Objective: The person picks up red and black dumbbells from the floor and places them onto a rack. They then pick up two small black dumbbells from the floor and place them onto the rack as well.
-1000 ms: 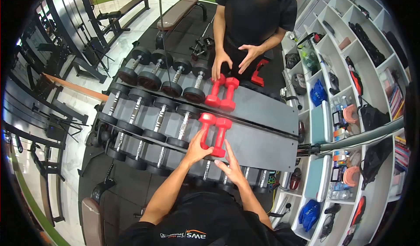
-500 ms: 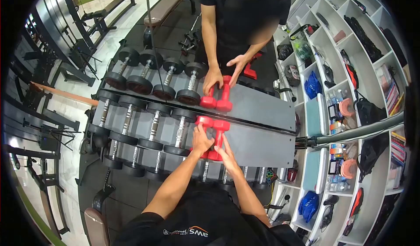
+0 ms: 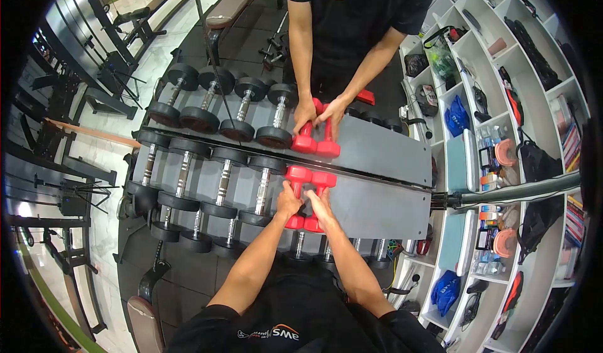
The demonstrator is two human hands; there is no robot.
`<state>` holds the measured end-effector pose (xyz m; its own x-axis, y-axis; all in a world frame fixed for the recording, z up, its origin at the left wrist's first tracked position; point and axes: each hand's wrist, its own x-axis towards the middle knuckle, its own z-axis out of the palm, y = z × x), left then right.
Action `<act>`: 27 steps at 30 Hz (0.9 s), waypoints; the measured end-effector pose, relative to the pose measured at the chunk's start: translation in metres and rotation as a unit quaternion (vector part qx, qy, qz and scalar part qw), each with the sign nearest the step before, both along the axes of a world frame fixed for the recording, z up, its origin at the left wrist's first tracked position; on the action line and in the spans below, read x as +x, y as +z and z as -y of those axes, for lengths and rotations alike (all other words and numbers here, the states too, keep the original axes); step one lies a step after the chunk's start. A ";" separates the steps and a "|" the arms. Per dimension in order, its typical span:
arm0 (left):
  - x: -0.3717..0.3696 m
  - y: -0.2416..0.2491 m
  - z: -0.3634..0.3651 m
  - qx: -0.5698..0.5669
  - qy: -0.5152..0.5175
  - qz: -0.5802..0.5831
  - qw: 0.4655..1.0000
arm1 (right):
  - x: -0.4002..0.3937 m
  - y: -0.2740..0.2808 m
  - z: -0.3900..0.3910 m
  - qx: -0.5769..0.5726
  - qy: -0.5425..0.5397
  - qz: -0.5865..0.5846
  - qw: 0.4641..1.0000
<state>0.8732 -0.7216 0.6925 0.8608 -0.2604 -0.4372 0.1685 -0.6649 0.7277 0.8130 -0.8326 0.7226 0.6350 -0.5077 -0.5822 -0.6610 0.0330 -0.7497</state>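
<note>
Touching a red hex-ended dumbbell (image 3: 299,174) with the left hand (image 3: 289,201), its matching right-side twin (image 3: 323,179) with the right hand (image 3: 322,208); both lengthwise away from body on grey shelf (image 3: 383,210), with fingers part-curled, grip closure unclear.

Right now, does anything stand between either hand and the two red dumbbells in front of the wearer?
Nothing visible does. The left hand is at the left red dumbbell, the right hand at the right red dumbbell. The nearest chrome-handled dumbbell is beside them, not between.
</note>
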 end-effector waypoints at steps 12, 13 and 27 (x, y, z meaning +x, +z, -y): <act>0.010 -0.026 0.013 -0.177 0.120 -0.207 0.955 | 0.007 0.017 0.025 0.189 -0.087 0.023 0.978; 0.012 -0.031 0.014 -0.199 0.125 -0.232 0.944 | 0.005 0.002 0.032 0.210 -0.096 0.026 0.973; 0.018 -0.027 0.020 -0.187 0.175 -0.305 0.917 | 0.016 -0.039 0.041 0.270 -0.119 -0.081 0.952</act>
